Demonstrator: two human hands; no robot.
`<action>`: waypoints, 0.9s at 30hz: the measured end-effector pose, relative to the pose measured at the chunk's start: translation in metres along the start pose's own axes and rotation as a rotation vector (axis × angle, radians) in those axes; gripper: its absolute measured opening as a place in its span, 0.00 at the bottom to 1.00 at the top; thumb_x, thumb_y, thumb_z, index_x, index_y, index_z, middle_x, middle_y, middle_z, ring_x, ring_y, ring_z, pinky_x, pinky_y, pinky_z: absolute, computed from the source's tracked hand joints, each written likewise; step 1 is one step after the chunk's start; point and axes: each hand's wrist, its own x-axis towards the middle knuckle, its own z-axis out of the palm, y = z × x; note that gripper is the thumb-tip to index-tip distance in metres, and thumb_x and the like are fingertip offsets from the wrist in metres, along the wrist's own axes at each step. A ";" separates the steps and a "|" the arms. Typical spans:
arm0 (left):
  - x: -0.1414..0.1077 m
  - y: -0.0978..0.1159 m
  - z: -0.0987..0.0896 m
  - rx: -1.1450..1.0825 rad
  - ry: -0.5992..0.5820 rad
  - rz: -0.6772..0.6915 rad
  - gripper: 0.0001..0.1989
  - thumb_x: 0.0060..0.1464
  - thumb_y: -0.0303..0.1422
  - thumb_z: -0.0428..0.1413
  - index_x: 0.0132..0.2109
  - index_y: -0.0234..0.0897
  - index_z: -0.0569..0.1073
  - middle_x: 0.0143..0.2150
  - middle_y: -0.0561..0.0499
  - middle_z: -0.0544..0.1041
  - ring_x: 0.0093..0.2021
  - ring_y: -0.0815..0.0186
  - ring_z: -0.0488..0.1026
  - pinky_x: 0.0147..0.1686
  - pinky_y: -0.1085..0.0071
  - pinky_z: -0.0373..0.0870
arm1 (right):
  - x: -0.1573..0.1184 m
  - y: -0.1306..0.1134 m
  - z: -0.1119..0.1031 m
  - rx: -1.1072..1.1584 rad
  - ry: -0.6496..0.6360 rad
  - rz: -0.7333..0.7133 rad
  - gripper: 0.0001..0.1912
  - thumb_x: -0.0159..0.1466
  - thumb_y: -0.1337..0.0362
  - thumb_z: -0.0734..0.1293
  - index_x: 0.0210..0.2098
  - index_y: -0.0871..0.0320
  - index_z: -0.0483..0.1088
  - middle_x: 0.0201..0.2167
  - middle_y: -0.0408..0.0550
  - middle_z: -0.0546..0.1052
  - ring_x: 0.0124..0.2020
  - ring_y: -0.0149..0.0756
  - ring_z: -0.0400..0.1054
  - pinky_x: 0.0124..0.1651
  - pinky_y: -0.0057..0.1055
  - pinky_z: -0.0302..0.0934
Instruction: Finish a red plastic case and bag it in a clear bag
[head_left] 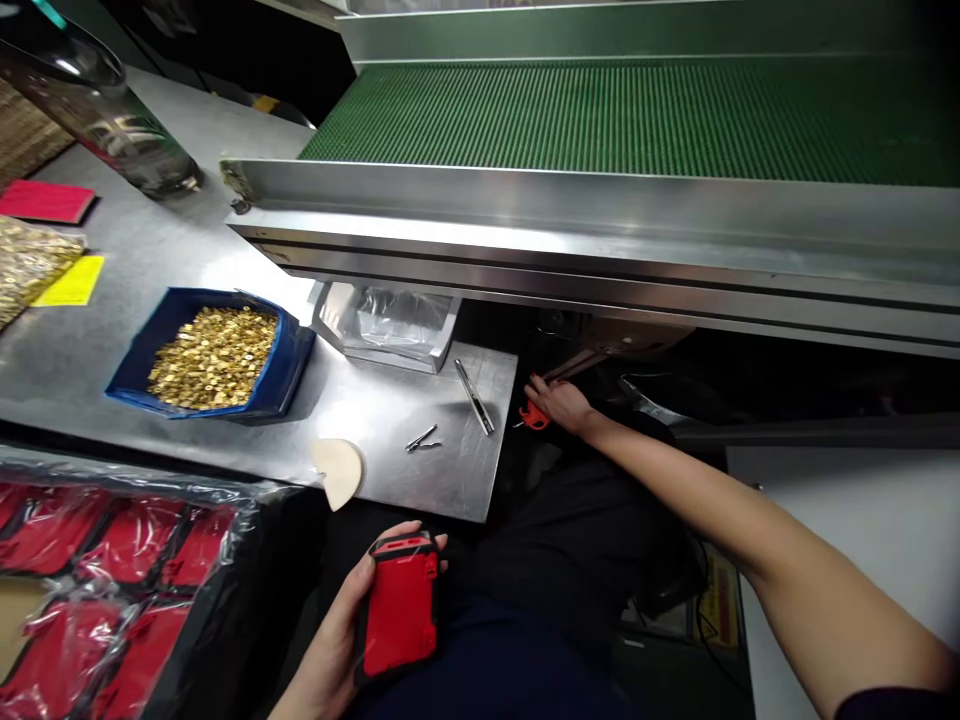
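Note:
My left hand (337,620) is closed around a red-and-black case (400,612), shaped like a rugged phone case, its red flat face turned up above my lap. My right hand (566,403) reaches forward below the conveyor's edge. Its fingers are bent over a small orange-red piece (534,416) with a short metal tip; the exact kind of piece is unclear. On the metal table's corner, between the hands, lie a utility knife (474,397) and a small pair of nail clippers (424,440). A cream-coloured rounded pad (341,471) sticks out over the table edge.
A blue bin (289,365) holds many small brass pieces. Beside it stands a grey tray (397,357) with clear plastic. A green conveyor belt (600,120) runs across the top. At lower left, a plastic-lined box (255,500) contains bagged red cases. A bottle (142,145) stands upper left.

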 end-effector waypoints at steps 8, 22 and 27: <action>0.016 0.013 0.019 -0.143 0.052 0.082 0.23 0.62 0.48 0.59 0.54 0.35 0.78 0.52 0.39 0.84 0.50 0.52 0.83 0.45 0.65 0.81 | -0.077 -0.054 -0.035 0.400 -0.040 0.235 0.20 0.75 0.69 0.53 0.58 0.67 0.70 0.55 0.71 0.74 0.47 0.45 0.75 0.42 0.33 0.64; 0.048 0.098 0.042 1.037 0.183 0.740 0.22 0.50 0.44 0.69 0.51 0.42 0.81 0.41 0.46 0.85 0.38 0.56 0.79 0.38 0.69 0.73 | -0.124 -0.206 0.015 2.105 -0.114 0.295 0.36 0.55 0.30 0.70 0.33 0.60 0.66 0.24 0.39 0.68 0.20 0.24 0.61 0.25 0.24 0.61; 0.090 0.197 0.081 1.302 0.262 1.033 0.11 0.59 0.42 0.61 0.41 0.41 0.83 0.42 0.47 0.85 0.44 0.55 0.79 0.48 0.66 0.71 | -0.109 -0.193 0.020 1.934 -0.185 0.306 0.40 0.53 0.28 0.70 0.37 0.61 0.69 0.26 0.42 0.73 0.19 0.26 0.66 0.23 0.26 0.65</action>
